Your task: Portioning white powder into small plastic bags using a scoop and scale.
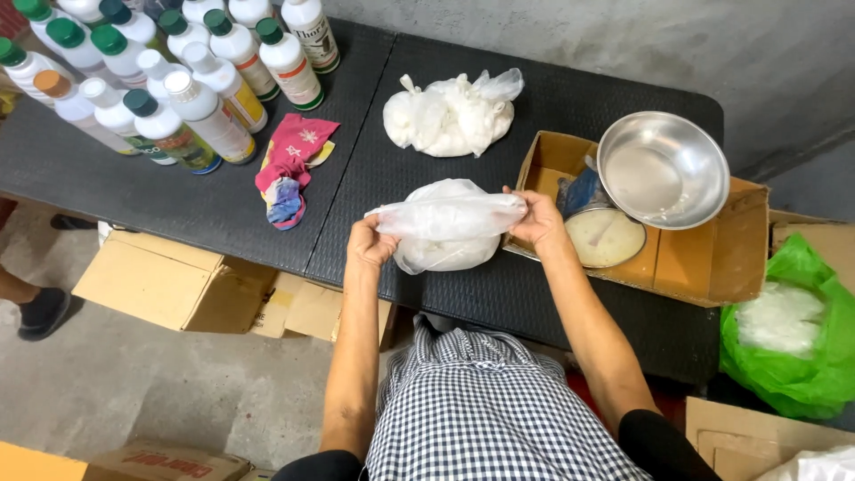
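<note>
Dark bench [223, 191] carries a clear plastic bag [448, 224] of white powder at its near edge, just left of the cardboard box [704, 258]. Left hand [370, 242] and right hand [537, 218] grip the bag's mouth, fingers clamped on the film. Tied bags [452, 116] lie beyond.

Between the hands [454, 233] lies a bag [447, 227]; tied bags [450, 116] behind, bottles [160, 71] far left, a box [686, 258] holding a bowl [663, 169] right.

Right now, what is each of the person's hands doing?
Left hand: closed, gripping the left end of the clear plastic bag of white stuff.
Right hand: closed, pinching the bag's right end.
</note>
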